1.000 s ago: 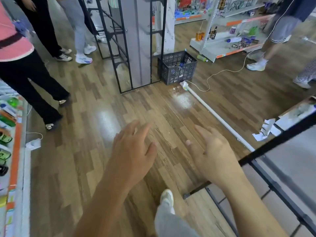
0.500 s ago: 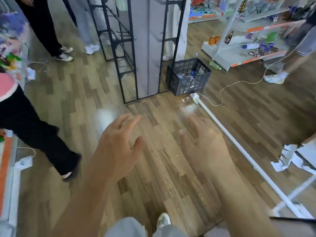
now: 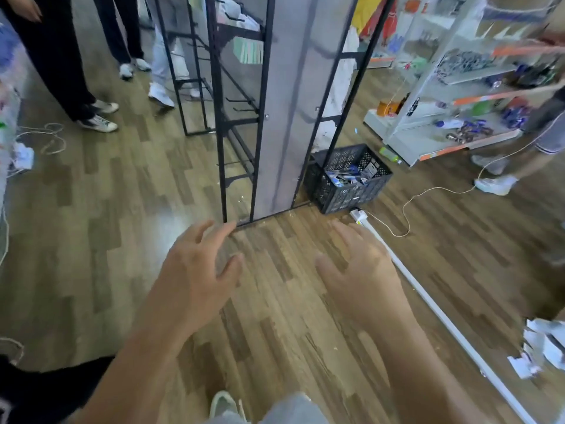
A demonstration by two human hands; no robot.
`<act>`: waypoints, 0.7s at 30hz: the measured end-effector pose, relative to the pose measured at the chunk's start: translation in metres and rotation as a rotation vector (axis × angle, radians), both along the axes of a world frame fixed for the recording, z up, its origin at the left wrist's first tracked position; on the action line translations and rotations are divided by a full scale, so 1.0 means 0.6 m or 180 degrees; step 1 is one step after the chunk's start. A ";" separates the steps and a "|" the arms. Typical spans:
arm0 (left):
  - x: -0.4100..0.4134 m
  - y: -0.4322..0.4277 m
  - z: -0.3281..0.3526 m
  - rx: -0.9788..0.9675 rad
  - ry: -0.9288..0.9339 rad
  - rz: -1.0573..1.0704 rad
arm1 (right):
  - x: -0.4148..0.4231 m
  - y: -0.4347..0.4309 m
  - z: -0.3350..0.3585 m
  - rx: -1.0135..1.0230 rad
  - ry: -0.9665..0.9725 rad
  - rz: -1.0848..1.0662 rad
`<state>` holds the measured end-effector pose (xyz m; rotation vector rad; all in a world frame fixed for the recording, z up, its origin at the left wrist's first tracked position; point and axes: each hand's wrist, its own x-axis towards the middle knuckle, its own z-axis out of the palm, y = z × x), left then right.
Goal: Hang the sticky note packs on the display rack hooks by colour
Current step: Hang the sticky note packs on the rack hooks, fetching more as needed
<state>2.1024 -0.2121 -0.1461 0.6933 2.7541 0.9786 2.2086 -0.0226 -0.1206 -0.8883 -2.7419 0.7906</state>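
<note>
My left hand (image 3: 195, 270) and my right hand (image 3: 363, 276) are stretched out palm-down over the wooden floor, fingers spread, holding nothing. Straight ahead stands a black-framed display rack (image 3: 275, 102) with a grey back panel and black hooks (image 3: 241, 102) along its left side. A pack of pale green sheets (image 3: 248, 51) hangs high on that side. A black plastic crate (image 3: 348, 179) with blue and white packets sits on the floor at the rack's right foot, beyond my right hand.
Several people stand at the upper left (image 3: 61, 62) and one at the right edge (image 3: 538, 133). White shop shelving (image 3: 458, 87) stands at the upper right. A white rail (image 3: 434, 304) and cable (image 3: 406, 209) lie on the floor to the right; torn paper (image 3: 538, 347) lies nearby.
The view has swung up and toward the rack, which is now closer and centred. Both hands stay open and have moved forward with me. The black frame at the lower right has left view.
</note>
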 end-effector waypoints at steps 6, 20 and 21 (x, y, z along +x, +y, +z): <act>-0.206 0.017 0.004 -0.0075 0.0076 0.0197 | -0.188 0.012 -0.013 -0.0027 -0.0021 -0.0079; -0.718 0.100 0.040 0.0110 0.0492 0.0035 | -0.766 0.073 -0.002 -0.0139 0.0322 0.0771; -0.749 0.099 0.041 0.0120 0.0466 0.0168 | -0.800 0.073 0.003 -0.0133 0.0327 0.0892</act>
